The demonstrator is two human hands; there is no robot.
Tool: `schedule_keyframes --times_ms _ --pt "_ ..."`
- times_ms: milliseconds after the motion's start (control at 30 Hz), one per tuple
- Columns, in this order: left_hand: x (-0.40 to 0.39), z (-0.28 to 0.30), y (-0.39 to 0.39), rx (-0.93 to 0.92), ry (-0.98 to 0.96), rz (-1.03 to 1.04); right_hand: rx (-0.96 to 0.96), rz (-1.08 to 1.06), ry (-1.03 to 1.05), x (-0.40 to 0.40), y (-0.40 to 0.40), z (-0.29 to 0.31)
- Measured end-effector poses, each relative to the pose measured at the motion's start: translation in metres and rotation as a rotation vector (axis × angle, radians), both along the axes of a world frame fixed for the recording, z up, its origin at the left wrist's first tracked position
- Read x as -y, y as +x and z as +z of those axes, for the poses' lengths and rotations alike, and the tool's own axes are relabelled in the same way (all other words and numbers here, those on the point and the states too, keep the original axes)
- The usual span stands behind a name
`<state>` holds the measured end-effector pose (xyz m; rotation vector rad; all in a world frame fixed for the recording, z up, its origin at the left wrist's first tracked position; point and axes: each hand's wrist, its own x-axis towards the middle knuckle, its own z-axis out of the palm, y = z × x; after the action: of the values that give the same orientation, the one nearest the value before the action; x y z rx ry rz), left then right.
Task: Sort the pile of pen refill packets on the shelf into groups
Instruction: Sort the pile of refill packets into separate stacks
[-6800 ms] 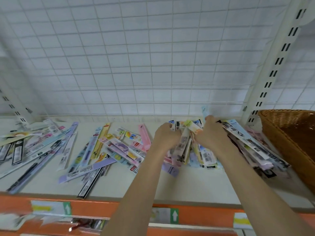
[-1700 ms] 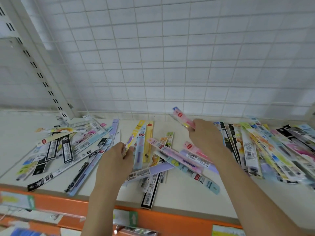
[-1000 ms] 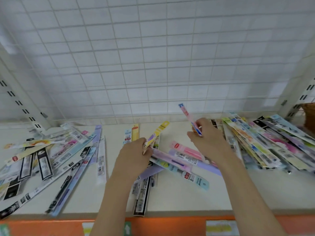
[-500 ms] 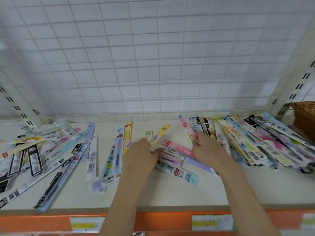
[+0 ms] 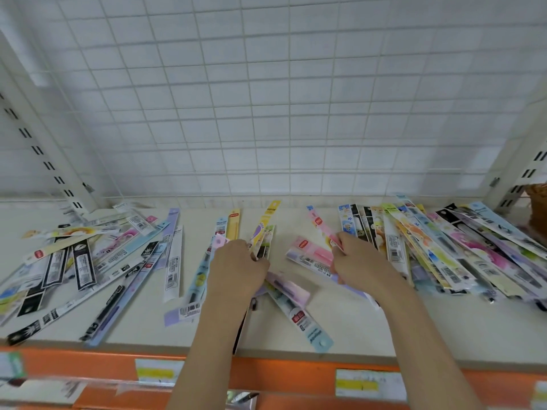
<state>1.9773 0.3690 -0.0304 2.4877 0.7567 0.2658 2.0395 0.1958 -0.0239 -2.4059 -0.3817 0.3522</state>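
Observation:
Pen refill packets lie on a white shelf (image 5: 340, 329) in three spreads: a black, white and lilac group (image 5: 88, 261) at the left, a small middle cluster (image 5: 284, 294), and a colourful fanned pile (image 5: 450, 250) at the right. My left hand (image 5: 236, 267) rests on the middle cluster and holds a yellow packet (image 5: 263, 226) that points toward the back. My right hand (image 5: 359, 261) pinches a pink packet (image 5: 321, 226) at its lower end, just left of the right pile. What lies under both palms is hidden.
A white wire grid (image 5: 281, 113) backs the shelf, with slotted uprights at the left (image 5: 47, 161) and right (image 5: 527, 173). A wicker basket (image 5: 537, 202) shows at the far right. The shelf's orange front edge (image 5: 266, 377) carries price labels.
Both hands have lowered onto the middle cluster. The pink packet in my right hand has come down from the air to just above the shelf; my left hand still holds the yellow packet.

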Motion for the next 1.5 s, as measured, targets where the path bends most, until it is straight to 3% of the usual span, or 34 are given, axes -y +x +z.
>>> schedule_keyframes --times_ms 467,733,867,1000,1233,1367,1500 --pt "-0.027 0.026 -0.034 0.271 -0.442 0.004 0.088 0.055 -0.045 -0.01 -0.014 0.001" --pt "-0.041 0.028 -0.053 0.252 -0.459 0.043 0.093 0.239 -0.181 -0.055 -0.039 -0.004" --pt "-0.053 0.021 -0.061 0.249 -0.291 0.011 0.082 0.276 -0.197 -0.063 -0.044 -0.008" --pt "-0.052 0.017 -0.068 0.146 -0.126 -0.062 0.012 0.191 -0.108 -0.052 -0.036 -0.001" --pt "-0.048 0.0 -0.063 -0.173 -0.137 -0.26 -0.034 -0.024 0.183 -0.009 -0.03 0.021" --pt "-0.044 0.002 -0.058 -0.189 -0.095 -0.3 -0.029 -0.137 0.348 0.007 -0.033 0.03" --pt "-0.046 0.012 -0.058 -0.081 -0.073 -0.278 -0.087 -0.165 0.523 0.013 -0.039 0.041"
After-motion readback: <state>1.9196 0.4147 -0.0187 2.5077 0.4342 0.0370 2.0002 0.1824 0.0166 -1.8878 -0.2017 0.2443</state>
